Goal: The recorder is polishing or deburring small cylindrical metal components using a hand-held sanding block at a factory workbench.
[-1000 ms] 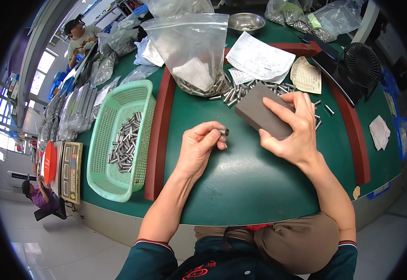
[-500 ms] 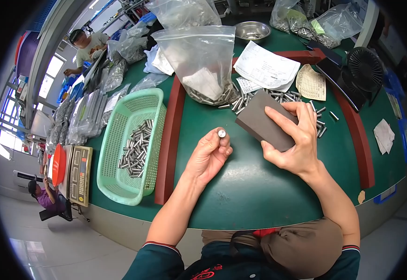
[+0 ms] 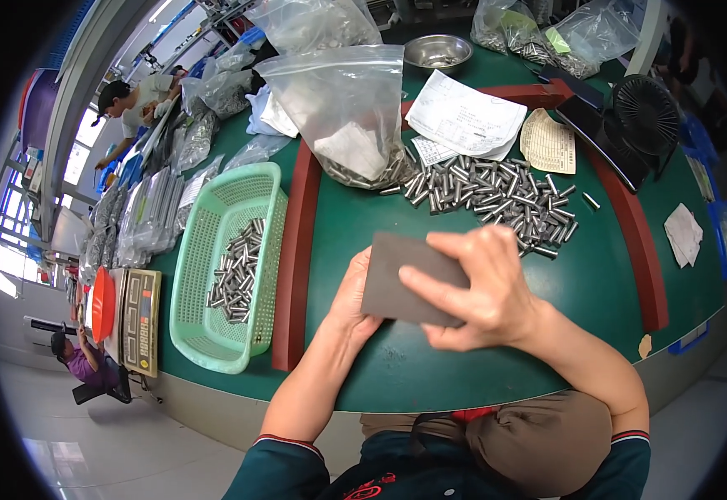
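My right hand (image 3: 488, 292) grips a flat grey-brown rectangular block (image 3: 392, 287), fingers spread over its top face. The block lies over the fingers of my left hand (image 3: 351, 296), which is closed beneath it. The metal pin that showed in those left fingers a moment ago is hidden by the block. Beyond both hands, a loose pile of short metal pins (image 3: 509, 196) covers part of the green table. More pins (image 3: 237, 279) lie in a pale green perforated basket (image 3: 201, 354) on the left.
Dark red rails (image 3: 297, 250) border the work area. At the back stand a clear bag of pins (image 3: 347, 108), papers (image 3: 463, 117) and a metal bowl (image 3: 438, 54). A small black fan (image 3: 648, 112) is at right, a scale (image 3: 140, 321) at left. Two people are in the left background.
The block has come down and left, away from the pin pile, onto my left hand, covering the fingers and the pin. The basket and table shift slightly in view.
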The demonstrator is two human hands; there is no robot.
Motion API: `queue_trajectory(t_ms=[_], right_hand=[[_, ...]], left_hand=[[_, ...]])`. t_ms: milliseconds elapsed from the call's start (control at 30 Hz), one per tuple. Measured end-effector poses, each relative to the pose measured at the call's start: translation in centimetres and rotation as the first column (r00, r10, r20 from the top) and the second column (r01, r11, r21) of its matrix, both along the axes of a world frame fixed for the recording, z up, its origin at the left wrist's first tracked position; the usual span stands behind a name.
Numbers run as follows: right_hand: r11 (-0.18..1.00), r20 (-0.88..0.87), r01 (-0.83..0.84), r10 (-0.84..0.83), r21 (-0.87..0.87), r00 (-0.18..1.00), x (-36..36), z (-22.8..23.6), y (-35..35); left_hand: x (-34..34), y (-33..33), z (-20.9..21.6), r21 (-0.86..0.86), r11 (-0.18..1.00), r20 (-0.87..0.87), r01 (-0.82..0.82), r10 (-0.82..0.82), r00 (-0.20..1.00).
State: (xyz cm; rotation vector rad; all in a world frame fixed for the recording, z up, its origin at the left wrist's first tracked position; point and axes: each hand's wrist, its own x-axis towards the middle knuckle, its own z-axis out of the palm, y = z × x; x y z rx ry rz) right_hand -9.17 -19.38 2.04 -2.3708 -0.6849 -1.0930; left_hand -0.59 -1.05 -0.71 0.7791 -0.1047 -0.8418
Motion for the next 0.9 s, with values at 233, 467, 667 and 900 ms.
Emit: queue_trajectory(t_ms=[233, 467, 667, 900], right_hand=[[0.996, -0.021, -0.055, 0.057, 0.073, 0.998, -0.1, 0.0, 0.0], [0.986, -0.026, 0.075, -0.072, 0.147, 0.997, -0.1, 1.0, -1.4], [0.928, 0.015, 0.346, -0.351, 0.138, 0.936, 2.0, -0.2, -2.9], [0.979, 0.042, 0.107, -0.115, 0.171, 0.992, 1.5, 0.1, -0.7]], left_hand=[[0.3, 0.5, 0.9, 0.058, 0.996, -0.053, 0.068, -0.065, 0.996], [-0.8, -0.7, 1.2, 0.124, 0.981, 0.099, -0.149, 0.137, 0.986], [0.3, 0.8, -0.1, -0.095, 0.988, 0.111, 0.120, -0.110, 0.988], [1.0, 1.3, -2.2, -0.318, 0.927, 0.090, 0.201, -0.181, 0.979]])
